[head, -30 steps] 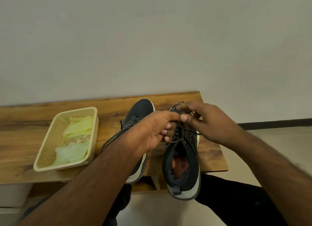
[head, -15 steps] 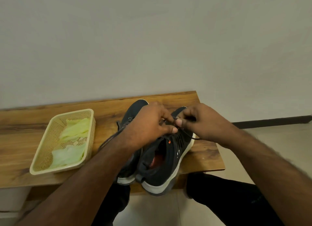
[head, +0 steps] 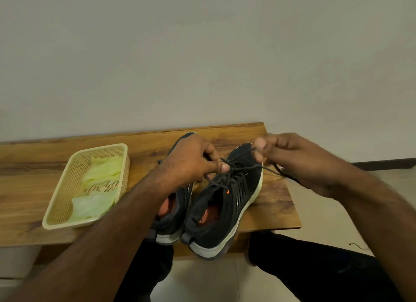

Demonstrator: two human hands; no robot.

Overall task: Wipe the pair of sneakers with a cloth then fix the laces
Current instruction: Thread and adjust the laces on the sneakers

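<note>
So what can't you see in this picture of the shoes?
Head view only:
- Left sneaker: its laces and front, hidden behind the left hand.
- Right sneaker: whether a knot is formed; laces too thin.
- Right hand: blurred.
- Basket: cloths partly hidden by the forearm.

Free table (head: 33,166) strip betw. basket (head: 67,195) and left sneaker (head: 173,214); bare wood also behind basket. Right sneaker (head: 238,189) w/ stretched laces (head: 243,168) blocks the table's right end.
</note>
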